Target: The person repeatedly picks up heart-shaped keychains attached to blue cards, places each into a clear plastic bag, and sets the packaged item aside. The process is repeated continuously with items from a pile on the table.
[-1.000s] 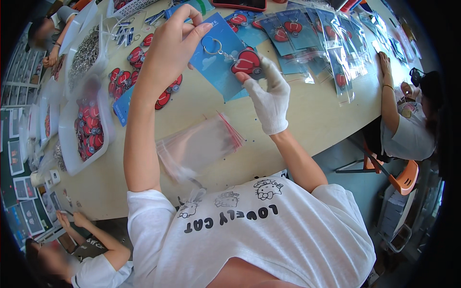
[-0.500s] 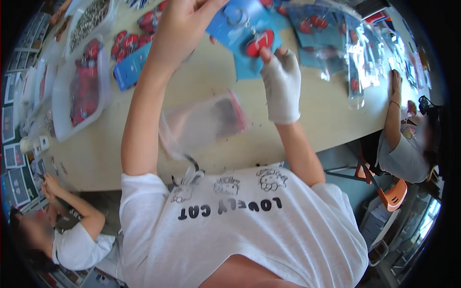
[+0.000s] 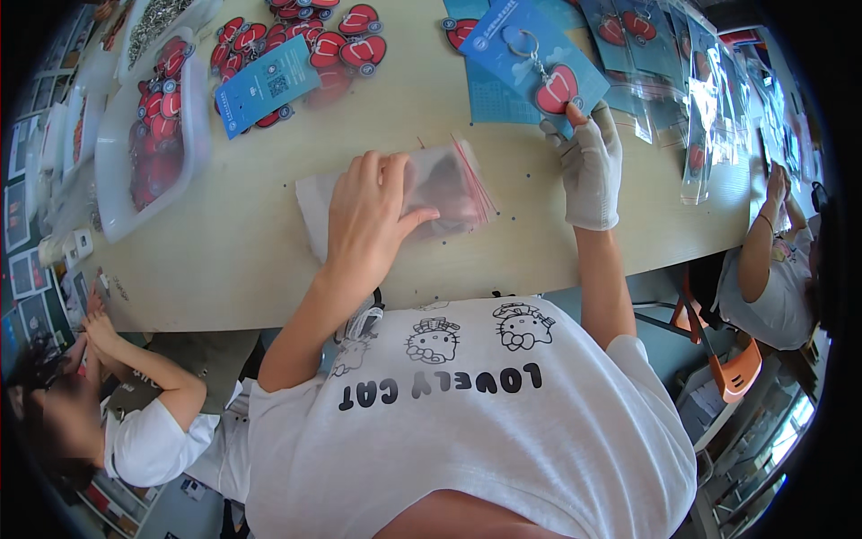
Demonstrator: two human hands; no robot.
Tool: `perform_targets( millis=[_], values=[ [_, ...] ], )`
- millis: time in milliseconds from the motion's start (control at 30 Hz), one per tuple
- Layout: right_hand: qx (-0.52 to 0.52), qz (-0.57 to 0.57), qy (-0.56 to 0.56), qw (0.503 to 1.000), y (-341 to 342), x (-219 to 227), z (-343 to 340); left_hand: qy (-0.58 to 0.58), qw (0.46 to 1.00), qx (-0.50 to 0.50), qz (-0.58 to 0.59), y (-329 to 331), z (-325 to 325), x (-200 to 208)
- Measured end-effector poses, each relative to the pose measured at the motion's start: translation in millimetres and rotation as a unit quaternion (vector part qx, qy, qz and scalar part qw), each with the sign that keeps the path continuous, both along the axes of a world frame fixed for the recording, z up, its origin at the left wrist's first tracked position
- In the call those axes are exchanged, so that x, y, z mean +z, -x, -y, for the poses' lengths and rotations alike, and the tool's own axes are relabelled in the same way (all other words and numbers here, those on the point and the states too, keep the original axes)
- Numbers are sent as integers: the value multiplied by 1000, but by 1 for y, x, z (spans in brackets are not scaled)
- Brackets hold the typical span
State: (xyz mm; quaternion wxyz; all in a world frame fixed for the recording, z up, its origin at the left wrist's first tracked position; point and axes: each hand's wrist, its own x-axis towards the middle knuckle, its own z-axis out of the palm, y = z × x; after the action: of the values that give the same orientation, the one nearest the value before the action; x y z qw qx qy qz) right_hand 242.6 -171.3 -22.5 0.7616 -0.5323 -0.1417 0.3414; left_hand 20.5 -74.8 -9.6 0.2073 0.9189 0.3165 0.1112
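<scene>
My left hand (image 3: 370, 208) is bare and rests with spread fingers on a stack of clear zip bags (image 3: 444, 190) that have red-edged tops. In a white glove with bare fingertips, my right hand (image 3: 593, 166) pinches the lower corner of a blue card (image 3: 503, 67). On that card lies a red keychain (image 3: 557, 88) with a silver ring, close to my right thumb. Another blue card (image 3: 503, 94) lies partly under the held one, and a red charm (image 3: 459, 33) sits at its left.
A blue card (image 3: 269, 83) lies over a pile of red keychains (image 3: 346, 45) at the far left. White tubs hold red charms (image 3: 157, 135) and metal rings (image 3: 157, 27). Bagged cards (image 3: 700, 117) cover the right side. Two people sit at either side; an orange chair (image 3: 736, 370) stands right.
My left hand has left the blue card and come down onto the bag stack. My right hand has shifted rightward with the card and keychain.
</scene>
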Motion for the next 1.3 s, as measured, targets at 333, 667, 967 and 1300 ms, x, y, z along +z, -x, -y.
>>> perform_targets(
  millis=[333, 667, 967, 1300],
  values=[
    [43, 60, 57, 996, -9, -1, 15, 71, 997, -17, -17, -1, -11, 7],
    [51, 77, 60, 994, -2, 6, 12, 14, 998, -23, 55, 3, -16, -10],
    [56, 82, 60, 993, -3, 2, 15, 133, 977, 36, 162, 1, -30, -13],
    [109, 101, 111, 983, -13, 6, 13, 412, 895, 62, 159, 6, -66, -10]
  ],
)
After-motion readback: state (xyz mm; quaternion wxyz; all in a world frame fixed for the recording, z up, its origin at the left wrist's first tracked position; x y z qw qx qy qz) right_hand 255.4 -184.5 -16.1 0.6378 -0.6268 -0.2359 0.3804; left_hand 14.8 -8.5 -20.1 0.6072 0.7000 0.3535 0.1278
